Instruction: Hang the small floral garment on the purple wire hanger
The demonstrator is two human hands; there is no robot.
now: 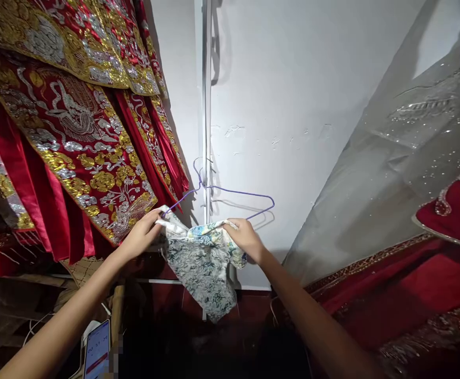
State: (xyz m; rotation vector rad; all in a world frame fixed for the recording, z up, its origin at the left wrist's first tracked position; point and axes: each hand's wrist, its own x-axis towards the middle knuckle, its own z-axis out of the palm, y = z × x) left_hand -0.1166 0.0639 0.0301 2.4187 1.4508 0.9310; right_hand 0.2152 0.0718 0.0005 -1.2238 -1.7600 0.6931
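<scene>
A purple wire hanger (237, 191) hangs by its hook at a narrow metal pole on the wall. Over its lower left part lies a white floral-patterned garment (204, 268), its body drooping below in a point. My left hand (145, 231) pinches the garment's upper left edge beside the hanger's left arm. On the other side, my right hand (244, 236) is closed on the top edge of the same cloth, just under the hanger's lower right end. The fingertips of both hands are partly hidden by the fabric.
Red costumes with gold and silver embroidery (103, 158) hang at the left. A grey translucent cover (375, 173) slants along the right, above red cloth (423, 284). A phone showing a timer (96, 347) lies at the lower left. The metal pole (204, 95) runs up the wall.
</scene>
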